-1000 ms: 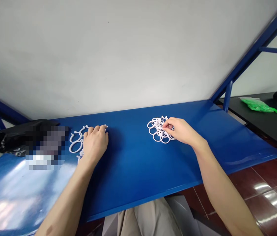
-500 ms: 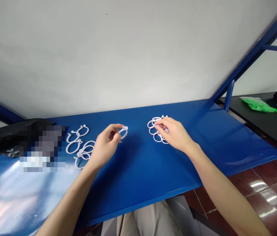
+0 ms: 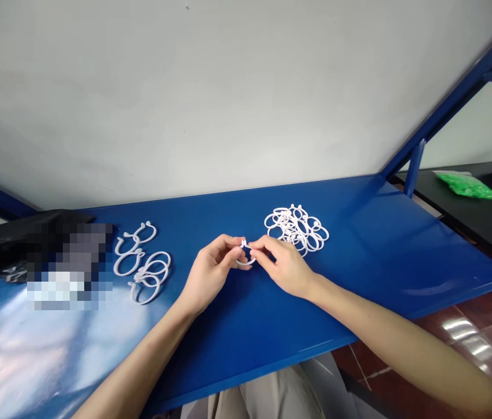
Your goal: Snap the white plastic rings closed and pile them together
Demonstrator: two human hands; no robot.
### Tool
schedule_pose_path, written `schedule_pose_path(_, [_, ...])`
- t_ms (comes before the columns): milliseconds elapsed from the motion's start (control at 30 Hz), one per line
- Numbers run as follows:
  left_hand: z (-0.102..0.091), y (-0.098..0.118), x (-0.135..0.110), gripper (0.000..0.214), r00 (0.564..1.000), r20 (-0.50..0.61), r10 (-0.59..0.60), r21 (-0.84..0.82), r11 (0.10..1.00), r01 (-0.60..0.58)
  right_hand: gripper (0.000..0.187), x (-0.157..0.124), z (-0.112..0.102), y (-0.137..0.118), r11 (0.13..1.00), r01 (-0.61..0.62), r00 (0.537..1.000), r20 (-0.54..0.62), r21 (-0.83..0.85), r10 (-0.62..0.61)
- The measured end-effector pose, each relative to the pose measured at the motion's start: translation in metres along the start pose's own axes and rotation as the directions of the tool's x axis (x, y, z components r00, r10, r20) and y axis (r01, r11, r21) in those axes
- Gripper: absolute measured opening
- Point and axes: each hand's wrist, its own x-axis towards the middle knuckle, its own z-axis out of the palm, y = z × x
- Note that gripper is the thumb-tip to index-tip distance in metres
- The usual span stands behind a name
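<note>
A small white ring [image 3: 245,258] is pinched between both sets of fingertips, held just clear of the blue table [image 3: 359,273]. Its two knobbed ends point up between the fingers and its loop hangs below them. The left hand [image 3: 211,273] has thumb and forefinger closed narrow on the ring's left side. The right hand [image 3: 284,269] grips the other side the same way, and its fingertips [image 3: 258,247] almost touch those of the left. From where I stand, the two ends look as if they are being worked against each other. I'd judge that goes best with each pinch kept right up by the knobs rather than down on the loop, so the thin plastic does not twist. The push should go straight across from one hand to the other, with the ring kept low over the table in case it springs free. Just beyond the right fingers lies a heap of rings [image 3: 298,227], overlapping one another. Well off to the left of the left fingers, a few open rings [image 3: 143,265] lie loose, and past them is a black bag [image 3: 2,244]. Far out to the right of the right fingers, a green bag [image 3: 468,186] rests on a dark bench [image 3: 485,224].
</note>
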Motion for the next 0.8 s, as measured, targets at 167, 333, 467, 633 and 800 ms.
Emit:
schedule_pose_path(167, [0.001, -0.008, -0.003, 0.028, 0.998, -0.028, 0.056, 0.115, 0.992, -0.052, 0.015, -0.006, 0.005, 0.003, 0.965, 0.233, 0.971, -0.033, -0.123, -0.239])
schedule_pose_path(333, [0.001, -0.004, -0.004, 0.028, 0.995, -0.003, 0.098, 0.227, 0.969, -0.094, 0.019, -0.002, 0.004, 0.001, 0.935, 0.294, 0.952, -0.025, -0.201, -0.305])
schedule_pose_path(467, [-0.005, 0.011, -0.002, 0.033, 0.966, 0.055, 0.252, 0.439, 0.863, -0.25, 0.019, 0.012, -0.014, 0.003, 0.918, 0.255, 0.949, -0.102, -0.304, -0.297])
schedule_pose_path(633, [-0.04, 0.013, 0.011, 0.039, 0.877, -0.041, 0.478, 0.902, 0.395, -0.174, 0.019, 0.019, -0.069, 0.027, 0.869, -0.082, 0.909, -0.394, -0.489, -0.135])
schedule_pose_path(800, [-0.082, 0.002, 0.019, 0.048, 0.867, -0.254, 0.429, 0.965, 0.051, 0.258, 0.017, 0.013, -0.118, 0.049, 0.758, -0.366, 0.896, -0.426, -0.539, 0.13])
